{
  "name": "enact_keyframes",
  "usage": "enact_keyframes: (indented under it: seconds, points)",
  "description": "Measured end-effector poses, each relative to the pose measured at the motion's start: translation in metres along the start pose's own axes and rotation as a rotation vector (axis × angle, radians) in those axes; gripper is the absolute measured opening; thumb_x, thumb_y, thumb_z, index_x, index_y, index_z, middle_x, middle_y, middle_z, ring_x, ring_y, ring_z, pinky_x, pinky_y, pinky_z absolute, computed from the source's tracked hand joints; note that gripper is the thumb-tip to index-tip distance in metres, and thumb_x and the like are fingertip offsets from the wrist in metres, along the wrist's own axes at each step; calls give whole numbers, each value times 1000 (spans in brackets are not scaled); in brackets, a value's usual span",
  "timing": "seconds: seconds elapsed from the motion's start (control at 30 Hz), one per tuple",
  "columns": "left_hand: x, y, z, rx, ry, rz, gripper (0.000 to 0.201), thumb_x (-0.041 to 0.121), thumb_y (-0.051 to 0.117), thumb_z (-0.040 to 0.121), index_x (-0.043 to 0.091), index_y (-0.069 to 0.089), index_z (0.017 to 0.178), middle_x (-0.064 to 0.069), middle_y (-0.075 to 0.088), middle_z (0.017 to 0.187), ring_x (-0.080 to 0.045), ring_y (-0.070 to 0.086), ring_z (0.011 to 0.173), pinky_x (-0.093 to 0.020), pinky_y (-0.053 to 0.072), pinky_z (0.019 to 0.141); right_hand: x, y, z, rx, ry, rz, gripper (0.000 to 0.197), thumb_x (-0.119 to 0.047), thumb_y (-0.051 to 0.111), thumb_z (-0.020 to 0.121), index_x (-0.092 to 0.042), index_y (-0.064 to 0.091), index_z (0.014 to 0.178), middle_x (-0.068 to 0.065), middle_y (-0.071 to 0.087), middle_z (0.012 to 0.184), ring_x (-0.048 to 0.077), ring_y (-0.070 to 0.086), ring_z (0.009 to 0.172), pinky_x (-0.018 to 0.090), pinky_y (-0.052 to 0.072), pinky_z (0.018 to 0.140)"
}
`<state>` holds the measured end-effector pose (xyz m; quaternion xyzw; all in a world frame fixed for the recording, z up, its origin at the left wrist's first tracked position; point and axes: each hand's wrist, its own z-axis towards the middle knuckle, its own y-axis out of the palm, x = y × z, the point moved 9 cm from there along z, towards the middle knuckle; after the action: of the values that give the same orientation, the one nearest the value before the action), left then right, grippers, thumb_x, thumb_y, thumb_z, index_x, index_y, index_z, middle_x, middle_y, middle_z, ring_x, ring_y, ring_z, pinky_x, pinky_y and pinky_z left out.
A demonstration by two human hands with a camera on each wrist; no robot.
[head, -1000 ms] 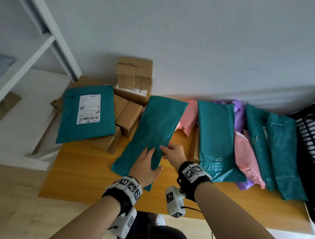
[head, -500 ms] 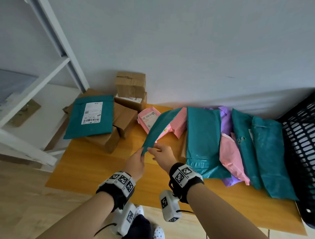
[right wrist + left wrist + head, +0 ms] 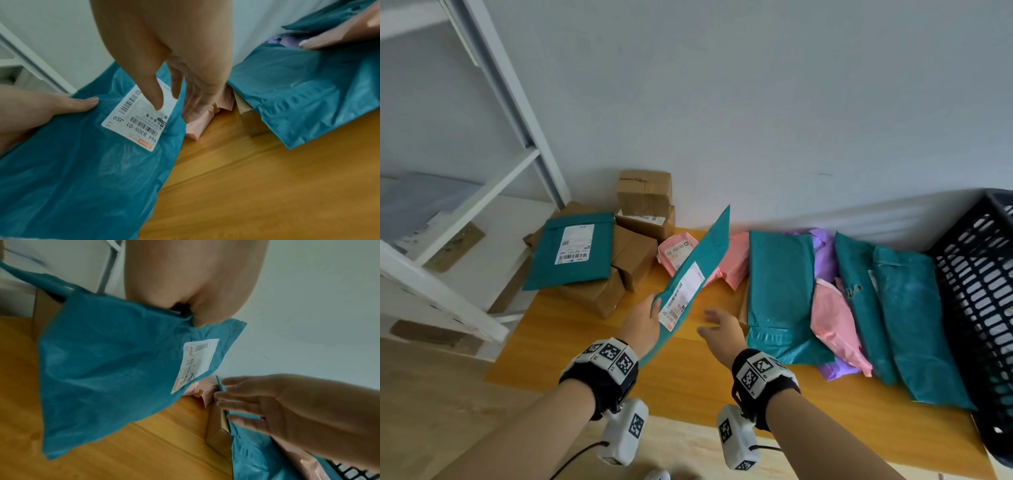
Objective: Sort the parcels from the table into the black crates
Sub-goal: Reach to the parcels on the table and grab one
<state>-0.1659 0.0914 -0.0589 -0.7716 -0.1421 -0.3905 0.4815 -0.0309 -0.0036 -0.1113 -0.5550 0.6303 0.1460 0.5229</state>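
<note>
Holding a teal mailer [image 3: 693,270] clear of the desk [image 3: 688,383]: left hand [image 3: 642,323] pinches its near-left edge, thumb on the label face (right wrist view), rest of the fingers hidden behind the bag. Right hand [image 3: 719,330] is empty, fingers spread and relaxed, just right of the mailer's lower edge, not touching it.

Key geometry: mailer's long axis runs from the left hand up and away to the right, far corner tipped toward the wall. It stands on edge, label face turned toward the right hand. Black crate [image 3: 977,308] sits at the far right end of the desk, well apart from the mailer, with a row of teal, pink and purple bags between. Right hand is the nearer one to the crate, so my read is a handover or a long cross-body carry comes next; floppy bag will sag if held by one edge.

Only one crate is in view; can't tell which crate this parcel belongs in.

Label [image 3: 141,118] on the mailer: white, barcodes, large print "964 B305-01 JS9", orange strip at one end, small print unreadable. Second teal mailer [image 3: 571,253] lies on the cardboard boxes [image 3: 635,255] at left, label with barcode, text too small to read.
</note>
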Motion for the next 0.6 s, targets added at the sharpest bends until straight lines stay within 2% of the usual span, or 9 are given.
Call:
enact_keyframes:
  seconds: [0.07, 0.13, 0.2, 0.27, 0.37, 0.43, 0.5, 0.57, 0.6]
  points:
    - [6, -2, 3, -26, 36, 46, 33, 23, 29, 103, 10, 52, 122, -11, 61, 120, -22, 59, 107, -22, 44, 71, -16, -17, -1, 110, -53, -24, 52, -12, 62, 88, -18, 41, 136, 2, 48, 132, 16, 53, 107, 31, 50, 85]
    - [12, -3, 6, -62, 84, 114, 33, 24, 29, 103, 9, 53, 120, -12, 62, 119, -22, 59, 104, -26, 46, 72, -45, -35, -7, 244, -198, -112, 57, -11, 62, 87, -16, 37, 137, 2, 41, 137, 17, 46, 121, 27, 43, 93]
    - [16, -2, 9, -97, 130, 191, 33, 25, 30, 103, 10, 54, 120, -11, 63, 119, -23, 60, 103, -29, 47, 72, -77, -44, -15, 341, -368, -273, 59, -12, 62, 86, -15, 37, 138, 2, 36, 140, 18, 37, 129, 27, 35, 103]
    - [18, -1, 12, -125, 168, 286, 33, 27, 29, 104, 14, 54, 121, -10, 64, 119, -23, 61, 100, -31, 46, 69, -105, -40, -25, 381, -521, -514, 59, -13, 67, 80, -16, 43, 134, 5, 39, 140, 23, 38, 129, 35, 36, 108]
    - [23, -2, 14, -142, 231, 411, 29, 31, 30, 103, 22, 55, 116, -6, 66, 114, -20, 64, 93, -32, 51, 68, -131, -20, -29, 384, -744, -840, 46, -9, 77, 63, -17, 66, 107, 11, 57, 126, 32, 55, 117, 47, 42, 102]
    - [33, -7, 16, -114, 316, 506, 22, 28, 37, 101, 27, 54, 115, -1, 67, 110, -18, 63, 91, -31, 52, 69, -133, -7, -22, 241, -690, -960, 27, -8, 66, 79, -15, 67, 105, 8, 62, 119, 31, 58, 111, 43, 41, 105]
    - [42, -12, 18, -96, 375, 612, 24, 27, 38, 100, 29, 54, 118, 0, 65, 111, -18, 62, 95, -31, 50, 71, -127, -5, -13, 142, -561, -992, 25, -8, 49, 93, -15, 65, 110, 5, 65, 111, 30, 60, 102, 38, 47, 93]
    - [46, -20, 24, -78, 379, 688, 26, 30, 38, 100, 28, 54, 120, 1, 61, 116, -19, 56, 107, -34, 47, 82, -130, -11, -9, 152, -482, -1028, 27, -9, 43, 96, -17, 63, 112, 5, 66, 107, 29, 62, 95, 35, 50, 78]
    - [47, -25, 27, -61, 371, 710, 26, 31, 43, 98, 29, 54, 121, 2, 58, 119, -19, 51, 114, -35, 45, 88, -133, -12, -8, 157, -470, -1049, 27, -9, 43, 96, -18, 63, 113, 5, 66, 108, 29, 63, 94, 35, 49, 76]
